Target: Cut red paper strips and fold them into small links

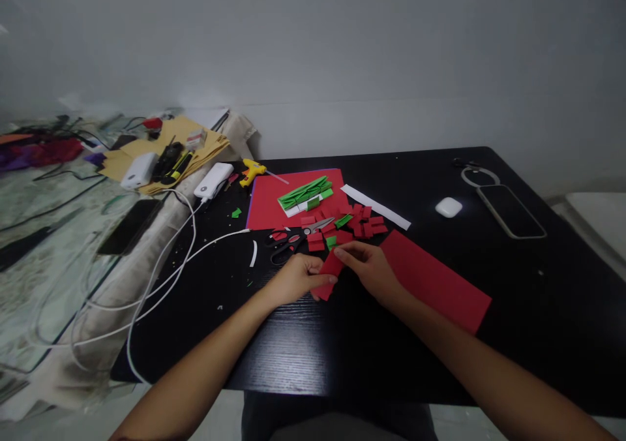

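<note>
My left hand (pixel 295 278) and my right hand (pixel 370 266) meet over the black table (pixel 303 343), both pinching a small red paper piece (pixel 329 273) between their fingers. The fingers of each hand are closed on it. Just behind the hands lie black-and-red scissors (pixel 289 240) and a heap of several small folded red and green paper pieces (pixel 356 222). A long red paper sheet (pixel 435 278) lies flat under and to the right of my right hand.
A second red sheet (pixel 274 201) carries green folded strips (pixel 303 194) and a white strip (pixel 376 207). A yellow glue gun (pixel 252 171), white power bank (pixel 214 180) with cables, earbud case (pixel 448 207) and phone (pixel 511 210) also sit on the table. Clutter fills the left.
</note>
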### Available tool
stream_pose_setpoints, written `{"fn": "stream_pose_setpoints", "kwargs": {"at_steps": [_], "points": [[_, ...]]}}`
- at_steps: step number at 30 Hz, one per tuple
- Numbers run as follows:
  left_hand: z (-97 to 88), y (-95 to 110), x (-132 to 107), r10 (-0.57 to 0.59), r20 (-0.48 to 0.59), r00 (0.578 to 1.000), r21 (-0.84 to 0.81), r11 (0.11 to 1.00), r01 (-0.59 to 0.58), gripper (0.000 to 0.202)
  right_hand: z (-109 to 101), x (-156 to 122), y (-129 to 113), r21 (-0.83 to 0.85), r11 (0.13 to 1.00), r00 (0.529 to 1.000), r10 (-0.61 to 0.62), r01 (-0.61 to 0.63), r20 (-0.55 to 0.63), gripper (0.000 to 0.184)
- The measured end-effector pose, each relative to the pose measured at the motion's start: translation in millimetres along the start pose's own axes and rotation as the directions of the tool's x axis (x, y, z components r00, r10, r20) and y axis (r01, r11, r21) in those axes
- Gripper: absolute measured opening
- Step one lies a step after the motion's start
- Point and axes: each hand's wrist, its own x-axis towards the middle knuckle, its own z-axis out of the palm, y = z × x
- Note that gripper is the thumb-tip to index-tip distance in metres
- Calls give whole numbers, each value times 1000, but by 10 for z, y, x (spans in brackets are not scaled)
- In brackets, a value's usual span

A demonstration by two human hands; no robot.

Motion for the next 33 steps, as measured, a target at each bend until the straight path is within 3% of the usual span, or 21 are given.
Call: {"fn": "stream_pose_setpoints", "kwargs": {"at_steps": [6, 12, 18, 21, 26, 33], "points": [[-1, 7, -5, -63, 95, 993, -15, 998, 65, 39, -56, 25, -36, 16, 1000, 999, 7, -6, -46, 30], [-2, -24, 5, -83, 112, 990, 0, 997, 83, 36, -117, 99, -9, 195, 981, 988, 45, -16, -146, 29], [-13, 62, -43, -98, 148, 984, 44, 995, 92, 34, -117, 94, -36, 177, 984, 989, 45, -19, -142, 25], [-19, 118, -79, -39, 174, 984, 93, 995, 23, 32, -97, 61, -78, 120, 992, 996, 35, -26, -76, 23], [3, 120, -73, 240, 5, 971, 295, 927, -231, 32, -41, 14, -84, 27, 999, 995, 28, -31, 95, 19], [-2, 56, -42, 248, -113, 962, 283, 936, -208, 30, -12, 17, -17, 69, 995, 977, 50, -66, 209, 22]]}}
